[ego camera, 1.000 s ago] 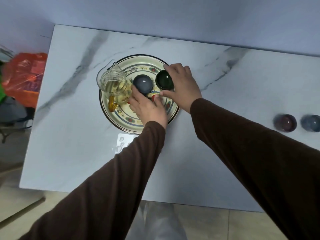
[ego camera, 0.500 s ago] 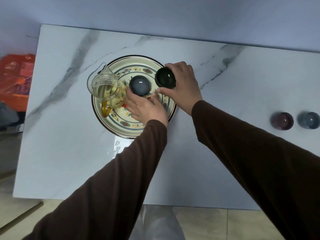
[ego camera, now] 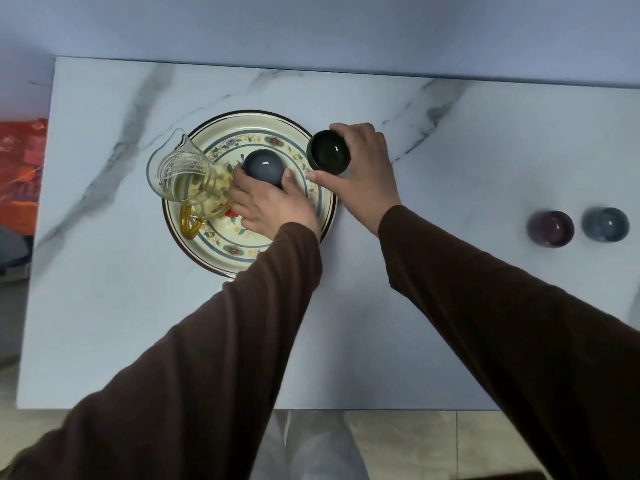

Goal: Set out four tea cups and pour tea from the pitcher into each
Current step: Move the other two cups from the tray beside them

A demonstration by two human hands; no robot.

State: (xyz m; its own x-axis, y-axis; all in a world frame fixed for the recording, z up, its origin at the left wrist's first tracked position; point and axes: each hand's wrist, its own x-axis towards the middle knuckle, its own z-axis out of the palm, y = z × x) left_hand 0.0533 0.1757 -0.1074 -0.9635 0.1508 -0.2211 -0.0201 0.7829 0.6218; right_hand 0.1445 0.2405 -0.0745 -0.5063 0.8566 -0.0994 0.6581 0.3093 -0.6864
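Observation:
A round flowered plate (ego camera: 266, 131) lies on the marble table. At its left side stands a glass pitcher (ego camera: 188, 180) with yellow tea and an amber handle. My left hand (ego camera: 273, 206) grips a grey-blue cup (ego camera: 263, 167) at the plate's middle. My right hand (ego camera: 360, 178) holds a dark green cup (ego camera: 328, 152) lifted over the plate's right rim. A purple cup (ego camera: 550, 228) and a blue-grey cup (ego camera: 604, 224) stand side by side at the table's right end.
The marble table (ego camera: 415, 306) ends against a pale wall at the back. An orange plastic bag (ego camera: 20, 168) lies off the left edge. Tiled floor shows below the near edge.
My right hand has raised the green cup and carried it rightward off the plate's centre to its rim. My left hand has closed around the grey-blue cup.

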